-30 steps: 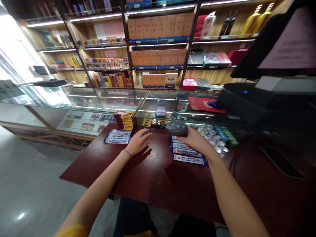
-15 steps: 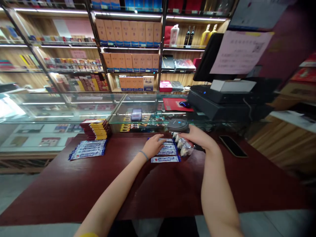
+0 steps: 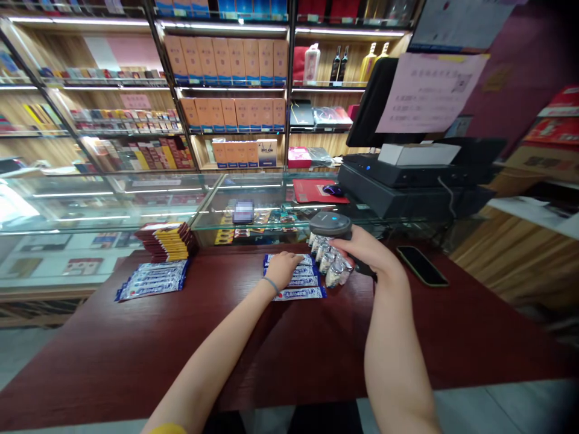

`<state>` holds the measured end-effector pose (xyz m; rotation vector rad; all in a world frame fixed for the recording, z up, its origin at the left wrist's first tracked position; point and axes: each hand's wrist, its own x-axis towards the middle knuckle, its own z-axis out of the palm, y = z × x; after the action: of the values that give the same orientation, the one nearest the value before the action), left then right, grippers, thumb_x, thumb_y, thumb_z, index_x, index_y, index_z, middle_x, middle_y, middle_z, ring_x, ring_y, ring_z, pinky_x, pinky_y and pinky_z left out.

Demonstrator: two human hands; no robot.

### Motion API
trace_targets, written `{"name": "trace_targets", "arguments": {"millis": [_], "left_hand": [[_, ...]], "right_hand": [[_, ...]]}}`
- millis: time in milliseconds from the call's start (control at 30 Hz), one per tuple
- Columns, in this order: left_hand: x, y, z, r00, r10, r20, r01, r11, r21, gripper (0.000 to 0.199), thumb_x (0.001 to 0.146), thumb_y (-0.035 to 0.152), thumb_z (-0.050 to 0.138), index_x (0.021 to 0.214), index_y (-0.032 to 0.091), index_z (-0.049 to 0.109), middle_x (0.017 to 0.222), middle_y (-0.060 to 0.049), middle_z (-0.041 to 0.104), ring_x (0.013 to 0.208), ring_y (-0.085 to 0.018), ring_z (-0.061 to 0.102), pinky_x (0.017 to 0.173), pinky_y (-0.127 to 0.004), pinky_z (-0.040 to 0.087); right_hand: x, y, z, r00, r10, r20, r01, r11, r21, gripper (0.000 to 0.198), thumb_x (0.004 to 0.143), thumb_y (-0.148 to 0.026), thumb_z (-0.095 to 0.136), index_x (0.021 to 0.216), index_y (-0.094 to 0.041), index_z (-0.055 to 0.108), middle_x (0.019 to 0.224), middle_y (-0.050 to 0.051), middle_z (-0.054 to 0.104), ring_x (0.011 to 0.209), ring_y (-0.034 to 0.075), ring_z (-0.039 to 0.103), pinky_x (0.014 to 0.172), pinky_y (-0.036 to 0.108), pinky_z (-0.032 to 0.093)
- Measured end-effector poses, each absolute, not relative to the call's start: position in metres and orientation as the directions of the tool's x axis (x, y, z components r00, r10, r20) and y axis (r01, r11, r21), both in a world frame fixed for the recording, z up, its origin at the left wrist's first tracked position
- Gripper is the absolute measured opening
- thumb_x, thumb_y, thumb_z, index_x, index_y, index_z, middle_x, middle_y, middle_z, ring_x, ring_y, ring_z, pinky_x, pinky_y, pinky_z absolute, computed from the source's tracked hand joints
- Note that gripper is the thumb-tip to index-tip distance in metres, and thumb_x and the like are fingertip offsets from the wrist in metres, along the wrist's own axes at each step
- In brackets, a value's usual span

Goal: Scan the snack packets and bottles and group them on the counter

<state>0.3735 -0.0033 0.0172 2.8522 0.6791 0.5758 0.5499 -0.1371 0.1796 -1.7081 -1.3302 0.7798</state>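
My right hand [image 3: 364, 248] is wrapped around the handle of a grey barcode scanner [image 3: 330, 223], whose head points left above the counter. Beneath and beside the scanner stand several small clear-wrapped packs [image 3: 333, 272] in a slanting row. My left hand [image 3: 282, 269] lies over a row of slim blue-and-white snack packets [image 3: 300, 293], its fingers bunched together at the upper packets; its fingertips are partly hidden. Farther left is a fanned pile of similar blue-and-white packets [image 3: 154, 279], with a stack of maroon-and-yellow packets [image 3: 166, 241] behind it.
A phone [image 3: 422, 266] lies on the dark red counter [image 3: 190, 343] to the right. Behind stands a glass display case [image 3: 212, 199] carrying a red mat [image 3: 312, 190] with a mouse [image 3: 333, 190]. At the back right is a monitor [image 3: 374, 102] above a black cash drawer [image 3: 407, 196].
My left hand's fingers have drawn closer together over the packets, and the lowest packet now sits nearer the others. The scanner stays in my right hand. The whole view has shifted slightly.
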Motion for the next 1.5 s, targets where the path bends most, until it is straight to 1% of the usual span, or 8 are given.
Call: {"name": "trace_targets", "arguments": {"millis": [133,300,467,733,933,1100,1367,1500], "left_hand": [[0.361,-0.007,0.025,0.743,0.523,0.418,0.375,-0.842,0.388,0.045,0.093,0.013,0.049,0.135,0.026,0.059,0.12,-0.01,0.07,0.109,-0.025,0.065,0.097,-0.039,0.051],[0.326,-0.005,0.043,0.42,0.708,0.568,0.144,-0.67,0.729,0.037,0.1,0.03,0.044,0.134,0.027,0.059,0.13,-0.007,0.066,0.118,-0.025,0.063,0.105,-0.04,0.049],[0.277,0.009,0.049,0.308,0.919,0.247,-0.143,-0.212,0.967,0.046,0.098,0.049,0.045,0.137,0.024,0.05,0.115,-0.009,0.07,0.085,-0.02,0.073,0.071,-0.032,0.062],[0.188,0.027,0.026,0.417,0.906,-0.073,-0.226,0.181,0.957,0.037,0.091,0.037,0.063,0.122,0.018,0.062,0.115,-0.012,0.069,0.086,-0.017,0.071,0.066,-0.027,0.061],[0.157,0.037,0.023,0.474,0.876,-0.085,-0.178,0.19,0.966,0.042,0.078,0.019,0.078,0.118,0.016,0.066,0.121,-0.013,0.068,0.094,-0.018,0.07,0.076,-0.028,0.06],[0.147,0.04,0.025,0.492,0.863,-0.119,-0.145,0.216,0.966,0.041,0.074,0.019,0.081,0.113,0.013,0.068,0.11,-0.013,0.072,0.089,-0.018,0.072,0.074,-0.026,0.058],[0.143,0.036,0.035,0.469,0.875,-0.121,0.039,0.116,0.992,0.034,0.075,0.022,0.075,0.107,0.01,0.071,0.102,-0.013,0.075,0.088,-0.021,0.073,0.074,-0.027,0.057],[0.144,0.035,0.037,0.491,0.86,-0.139,-0.003,0.162,0.987,0.037,0.075,0.018,0.074,0.111,0.011,0.07,0.106,-0.012,0.074,0.089,-0.019,0.072,0.075,-0.026,0.057]], "right_hand": [[0.546,-0.137,0.181,0.254,0.967,0.021,0.476,-0.106,-0.873,0.023,0.078,-0.033,0.064,0.066,-0.026,0.046,0.044,-0.005,0.051,0.037,0.013,0.044,0.043,0.027,0.037],[0.537,-0.131,0.178,0.237,0.97,0.058,0.489,-0.067,-0.869,0.025,0.079,-0.035,0.064,0.067,-0.026,0.045,0.044,-0.005,0.05,0.037,0.013,0.045,0.043,0.028,0.037],[0.52,-0.118,0.17,0.238,0.97,0.039,0.489,-0.085,-0.868,0.021,0.078,-0.037,0.065,0.074,-0.025,0.049,0.046,-0.005,0.052,0.037,0.014,0.045,0.04,0.027,0.034],[0.475,-0.096,0.156,0.171,0.982,0.083,0.634,-0.045,-0.772,0.022,0.08,-0.039,0.065,0.093,-0.022,0.058,0.046,-0.005,0.056,0.038,0.016,0.052,0.043,0.027,0.04],[0.431,-0.081,0.136,0.069,0.991,0.11,0.699,0.031,-0.715,0.046,0.08,-0.036,0.064,0.123,-0.024,0.057,0.066,-0.002,0.069,0.048,0.019,0.061,0.051,0.029,0.045],[0.402,-0.075,0.114,-0.02,0.995,0.098,0.764,0.078,-0.641,0.046,0.077,-0.032,0.068,0.119,-0.027,0.052,0.099,0.004,0.075,0.092,0.028,0.071,0.073,0.031,0.05],[0.383,-0.074,0.101,-0.079,0.996,0.052,0.815,0.095,-0.571,0.048,0.073,-0.028,0.066,0.12,-0.024,0.06,0.108,0.009,0.075,0.108,0.034,0.067,0.087,0.038,0.048],[0.385,-0.072,0.098,-0.067,0.996,0.065,0.793,0.092,-0.603,0.049,0.073,-0.028,0.066,0.121,-0.022,0.063,0.11,0.009,0.075,0.108,0.033,0.067,0.089,0.038,0.049]]}}
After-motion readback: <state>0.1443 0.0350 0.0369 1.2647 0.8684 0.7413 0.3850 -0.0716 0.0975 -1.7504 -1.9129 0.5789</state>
